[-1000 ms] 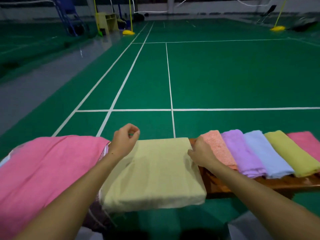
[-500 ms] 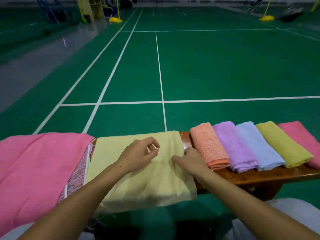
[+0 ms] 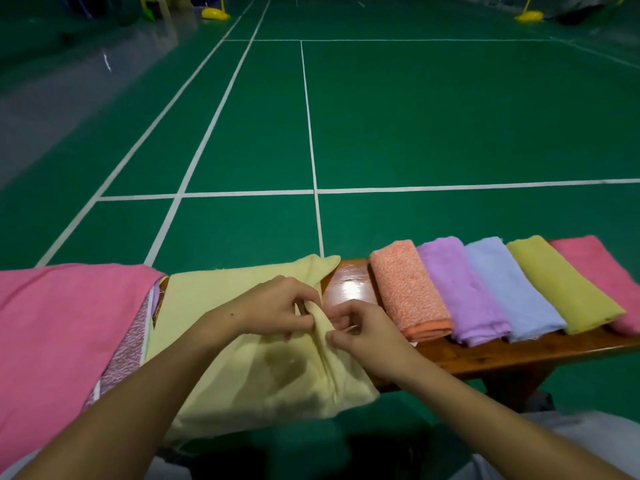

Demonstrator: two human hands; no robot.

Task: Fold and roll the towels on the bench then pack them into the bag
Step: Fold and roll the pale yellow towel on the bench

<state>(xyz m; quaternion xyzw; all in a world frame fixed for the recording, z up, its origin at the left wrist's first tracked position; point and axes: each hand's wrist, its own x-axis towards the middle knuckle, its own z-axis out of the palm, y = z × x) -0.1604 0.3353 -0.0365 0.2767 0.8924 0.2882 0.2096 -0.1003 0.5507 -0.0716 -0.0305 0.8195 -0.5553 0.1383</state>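
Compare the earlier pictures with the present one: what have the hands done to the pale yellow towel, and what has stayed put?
Both hands moved inward from the towel's side edges to meet at its right-middle. The left hand and right hand now pinch the pale yellow towel into a raised ridge; its far right corner has pulled in, baring the bench. The five rolled towels and the pink cloth stayed put.

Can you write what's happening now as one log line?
step: folding | left hand: pinching pale yellow towel | right hand: pinching same fold | bag: unseen
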